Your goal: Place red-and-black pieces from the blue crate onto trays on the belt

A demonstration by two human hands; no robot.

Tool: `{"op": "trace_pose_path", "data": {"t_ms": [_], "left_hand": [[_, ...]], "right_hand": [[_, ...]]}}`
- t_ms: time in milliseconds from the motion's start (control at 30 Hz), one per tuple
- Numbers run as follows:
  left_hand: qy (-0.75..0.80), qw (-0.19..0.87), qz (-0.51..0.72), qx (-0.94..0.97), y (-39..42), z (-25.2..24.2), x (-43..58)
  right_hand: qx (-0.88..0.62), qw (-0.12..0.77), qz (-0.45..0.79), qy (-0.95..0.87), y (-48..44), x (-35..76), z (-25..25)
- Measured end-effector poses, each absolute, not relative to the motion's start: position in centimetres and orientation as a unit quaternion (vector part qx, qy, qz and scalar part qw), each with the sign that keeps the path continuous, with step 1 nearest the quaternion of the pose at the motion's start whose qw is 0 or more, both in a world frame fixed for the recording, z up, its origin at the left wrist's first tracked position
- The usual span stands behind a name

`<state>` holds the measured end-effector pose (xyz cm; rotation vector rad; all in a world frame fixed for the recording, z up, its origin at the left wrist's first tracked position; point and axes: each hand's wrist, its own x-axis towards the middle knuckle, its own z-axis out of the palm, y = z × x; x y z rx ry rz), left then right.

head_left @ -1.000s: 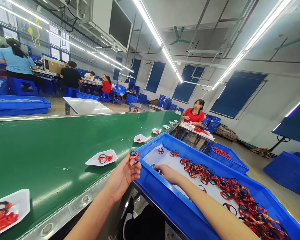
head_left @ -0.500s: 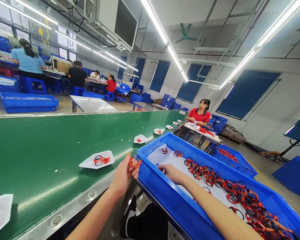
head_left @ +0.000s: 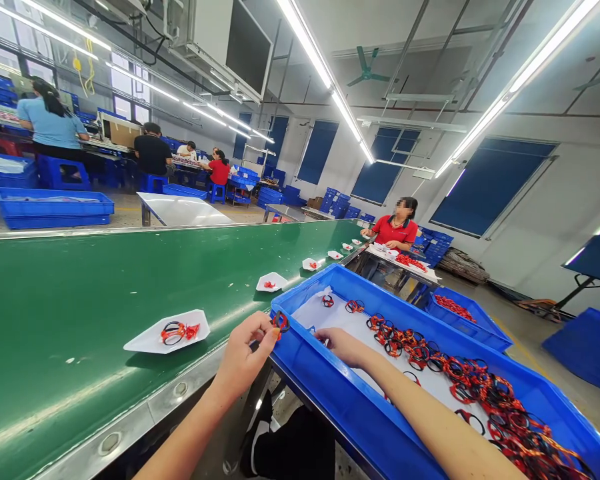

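Observation:
My left hand (head_left: 243, 353) pinches a small red and black loop (head_left: 281, 322) between its fingertips, just above the rim of a blue plastic tray (head_left: 330, 283). My right hand (head_left: 343, 347) reaches over the tray's white liner, its fingertips by a small dark scrap (head_left: 321, 339). Whether it grips anything is hidden. A tangled heap of red and black loops (head_left: 460, 380) lies to its right. On the green conveyor belt (head_left: 80, 313), a white paper boat (head_left: 167, 331) holding a similar loop sits left of my left hand.
Behind the tray stands a blue crate of red pieces (head_left: 455, 313). A co-worker in a red shirt (head_left: 395, 230) works at a table at the belt's far end. Below, between belt and tray, are dark trousers and a shoe (head_left: 290, 447).
The white paper boats have moved along the belt toward my left. The loop in my left hand has turned, and that hand sits slightly lower.

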<state>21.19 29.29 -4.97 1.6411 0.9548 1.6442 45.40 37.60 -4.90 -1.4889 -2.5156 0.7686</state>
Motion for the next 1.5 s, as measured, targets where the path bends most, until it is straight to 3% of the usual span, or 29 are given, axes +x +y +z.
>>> {"op": "trace_pose_path", "data": {"t_ms": [100, 367, 600, 900, 1033, 1200, 1300, 1500], "left_hand": [[0.363, 0.250, 0.626, 0.643, 29.4, -5.1, 21.1], [0.393, 0.222, 0.617, 0.645, 29.5, -5.5, 21.1], [0.658, 0.082, 0.435, 0.609, 35.0, -3.3, 19.4], [0.711, 0.106, 0.342, 0.605, 41.6, -5.5, 18.5], [0.686, 0.099, 0.359, 0.625, 39.8, -5.6, 18.8], [0.560, 0.104, 0.469, 0.675, 36.0, -3.3, 21.0], [0.448, 0.096, 0.529, 0.715, 34.0, -1.9, 22.6], [0.346, 0.097, 0.478, 0.802, 33.4, -1.8, 25.4]], "right_hand": [[-0.493, 0.060, 0.252, -0.831, 37.6, 45.4, -4.9], [-0.495, 0.056, 0.251, -0.830, 37.3, 45.3, -4.5], [-0.501, 0.065, 0.258, -0.824, 37.1, 45.1, -4.2], [-0.505, 0.127, 0.280, -0.807, 37.5, 45.3, -4.1], [-0.499, 0.193, 0.343, -0.772, 37.5, 45.0, -3.4], [-0.419, 0.339, 0.544, -0.643, 37.5, 44.8, -2.4], [-0.399, 0.356, 0.578, -0.616, 37.4, 44.8, -2.0], [-0.369, 0.344, 0.589, -0.631, 36.7, 44.5, -1.5]]}}
